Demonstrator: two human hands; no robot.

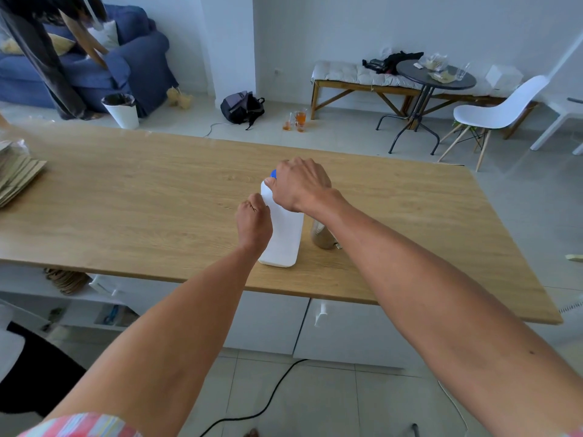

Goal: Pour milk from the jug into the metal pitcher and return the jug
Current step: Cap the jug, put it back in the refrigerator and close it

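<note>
Head view: a white plastic milk jug stands upright on the wooden desk, near its front edge, with the metal pitcher just beside it on the right, close enough that a short tilt should reach it. The left hand curls round the jug's left side, seemingly at the handle, probably to keep the jug from turning. The right hand closes over the top, fingers wrapped round the blue cap, which suggests the cap is being twisted. The cap looks to be still on, so pouring has not begun. Part of the pitcher is hidden behind the right forearm.
</note>
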